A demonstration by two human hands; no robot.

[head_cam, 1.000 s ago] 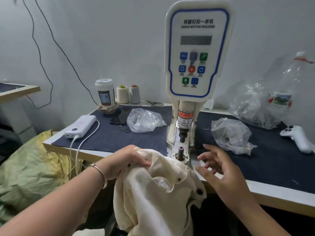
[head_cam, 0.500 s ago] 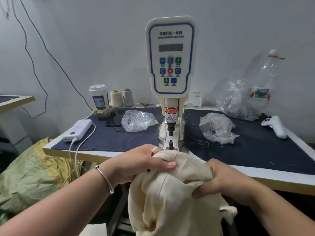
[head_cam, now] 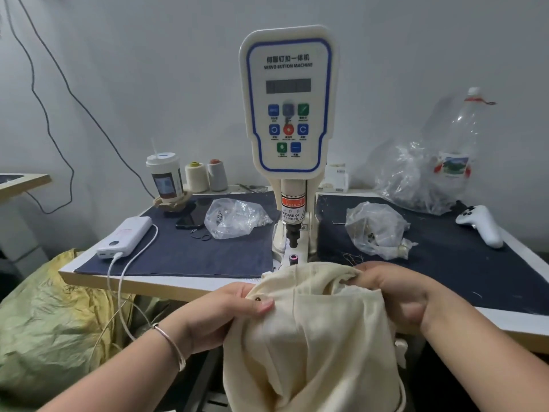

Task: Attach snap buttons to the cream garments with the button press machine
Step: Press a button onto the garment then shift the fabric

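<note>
A cream garment (head_cam: 312,337) hangs in front of the table edge, held up between both hands. My left hand (head_cam: 225,310) pinches its left edge, thumb beside a dark snap button (head_cam: 258,299). My right hand (head_cam: 398,295) grips the bunched top edge on the right. The white button press machine (head_cam: 288,114) stands just behind, its lower die (head_cam: 293,258) right above the garment's top fold and its punch (head_cam: 294,237) raised.
Two clear bags of snap parts (head_cam: 237,217) (head_cam: 377,230) lie either side of the machine on the dark blue mat (head_cam: 178,251). A power bank (head_cam: 124,237), drink cup (head_cam: 166,181), thread cones (head_cam: 196,176), white controller (head_cam: 481,224) and green sack (head_cam: 44,322) surround.
My right hand went from open beside the die to gripping the garment's right edge. Both hands spread the top edge apart, exposing a snap by my left thumb.
</note>
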